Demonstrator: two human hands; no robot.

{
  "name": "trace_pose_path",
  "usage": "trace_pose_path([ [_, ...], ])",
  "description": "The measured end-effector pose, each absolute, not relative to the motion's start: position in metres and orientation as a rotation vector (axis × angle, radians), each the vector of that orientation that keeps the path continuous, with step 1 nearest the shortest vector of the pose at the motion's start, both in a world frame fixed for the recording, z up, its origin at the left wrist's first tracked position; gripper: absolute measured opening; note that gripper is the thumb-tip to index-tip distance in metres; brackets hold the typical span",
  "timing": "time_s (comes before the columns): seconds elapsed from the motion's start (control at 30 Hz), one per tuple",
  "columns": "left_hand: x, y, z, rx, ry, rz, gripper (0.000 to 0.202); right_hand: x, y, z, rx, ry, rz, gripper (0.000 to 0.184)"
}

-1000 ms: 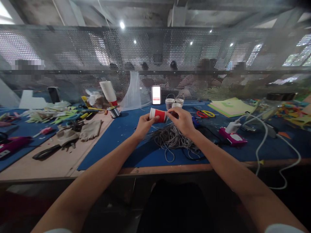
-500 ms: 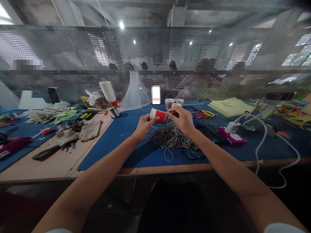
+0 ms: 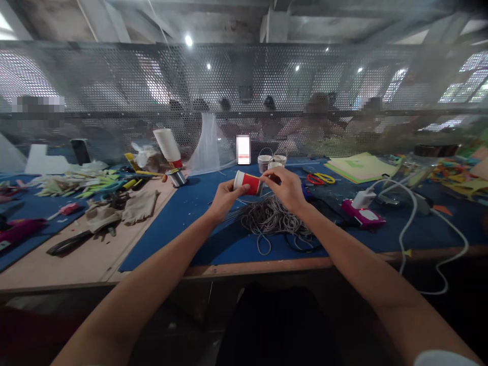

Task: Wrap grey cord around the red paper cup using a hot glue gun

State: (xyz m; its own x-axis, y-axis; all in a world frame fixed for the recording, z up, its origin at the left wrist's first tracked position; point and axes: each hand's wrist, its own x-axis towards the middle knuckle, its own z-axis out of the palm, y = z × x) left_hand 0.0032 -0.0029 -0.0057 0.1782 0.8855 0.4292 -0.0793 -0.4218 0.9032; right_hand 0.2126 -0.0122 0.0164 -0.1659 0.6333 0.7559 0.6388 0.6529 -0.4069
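Observation:
A red and white paper cup (image 3: pixel 248 182) lies on its side in the air above a blue mat (image 3: pixel 190 223). My left hand (image 3: pixel 224 199) is closed round its left end. My right hand (image 3: pixel 286 190) pinches at the cup's right end; what its fingertips hold is too small to make out. Under both hands lies a tangled heap of grey cord (image 3: pixel 272 221).
Behind stand two small cups (image 3: pixel 272 162), a stack of paper cups (image 3: pixel 168 146) and a lit phone (image 3: pixel 243 149). Red and yellow scissors (image 3: pixel 319 178), a pink glue gun (image 3: pixel 360 214) with white cable, paper sheets (image 3: pixel 360 168) lie right. Gloves (image 3: pixel 122 208) and scraps lie left. A perforated screen (image 3: pixel 244 96) closes the back.
Both hands and the cup stay in almost the same place. The view has shifted slightly to the right.

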Motion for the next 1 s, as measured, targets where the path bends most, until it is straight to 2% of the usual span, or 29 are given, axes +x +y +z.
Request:
trace_pose_path([
  [1.0,0.0008,-0.0032,-0.0054,1.542,0.754,1.31,0.036,0.2148,-0.0063,0.0148,-0.921,-1.818,-0.081,0.008],
])
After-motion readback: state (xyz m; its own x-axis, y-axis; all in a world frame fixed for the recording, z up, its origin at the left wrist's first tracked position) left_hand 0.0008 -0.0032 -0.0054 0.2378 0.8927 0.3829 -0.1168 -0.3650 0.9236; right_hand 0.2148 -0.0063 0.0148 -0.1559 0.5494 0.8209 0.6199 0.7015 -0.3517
